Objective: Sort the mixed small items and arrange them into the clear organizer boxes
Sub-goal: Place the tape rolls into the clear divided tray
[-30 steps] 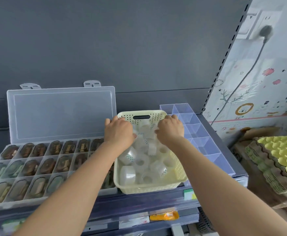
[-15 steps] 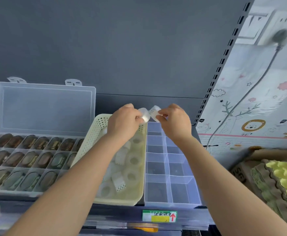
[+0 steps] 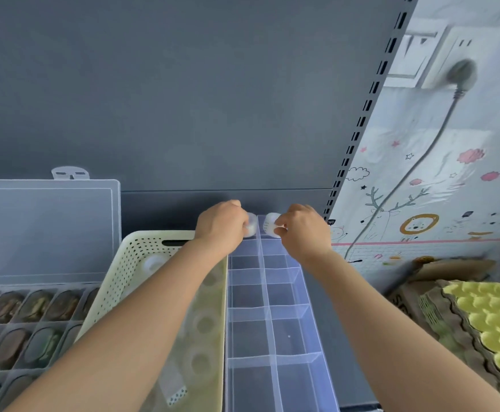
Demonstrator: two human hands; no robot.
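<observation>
A clear roll (image 3: 251, 226) pinched in the left hand (image 3: 222, 223) and a second roll (image 3: 270, 226) in the right hand (image 3: 302, 230) hover over the far cells of the organizer box (image 3: 284, 337), beside the basket (image 3: 118, 269). Each should drop squarely either side of the divider. Half a second earlier, they almost touched.

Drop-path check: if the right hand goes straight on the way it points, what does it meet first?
Likely the far wall of the clear plastic divided organizer box, since the right hand, pinching a small translucent white roll, hovers over its far row; the grey back panel follows. Depth unclear.
</observation>
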